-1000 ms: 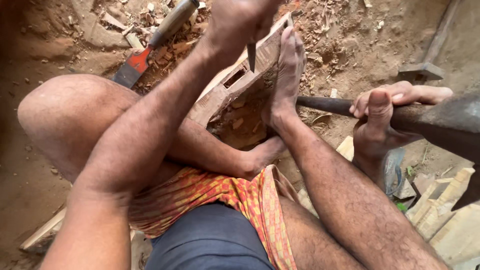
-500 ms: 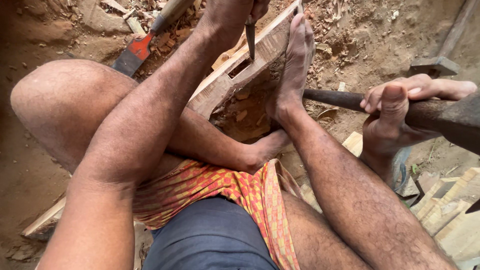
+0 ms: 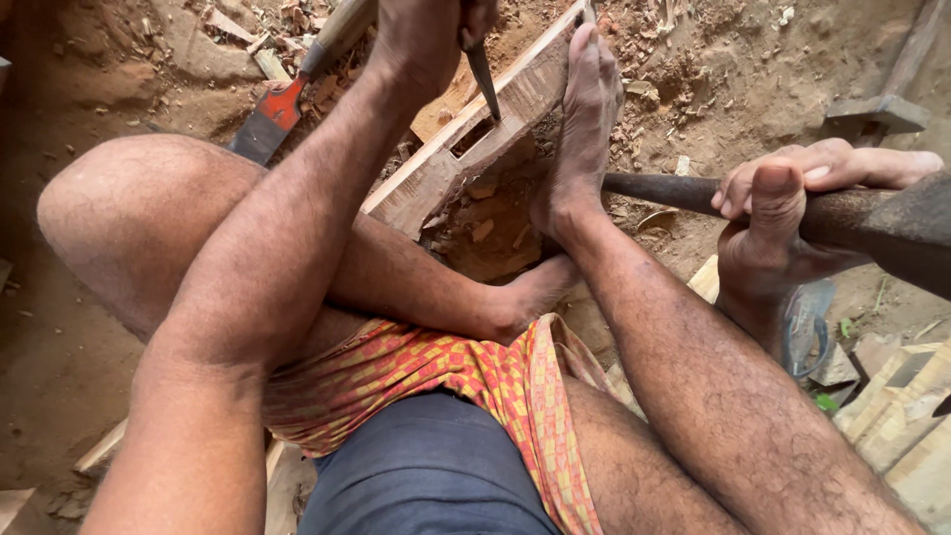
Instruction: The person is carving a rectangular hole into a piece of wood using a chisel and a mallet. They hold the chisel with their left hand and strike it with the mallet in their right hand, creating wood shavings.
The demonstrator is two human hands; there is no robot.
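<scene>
From the head view, the left hand (image 3: 431, 40) grips a chisel (image 3: 482, 79) upright, tip in the wooden block's (image 3: 466, 163) slot. The right hand (image 3: 783, 208) is closed round a hammer handle (image 3: 664, 191), well right of the block.

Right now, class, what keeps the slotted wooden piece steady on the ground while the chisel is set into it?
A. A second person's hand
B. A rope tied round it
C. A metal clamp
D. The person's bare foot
D: the bare foot presses along the edge of the wooden piece, while the left hand sets the chisel at its slot.
</scene>
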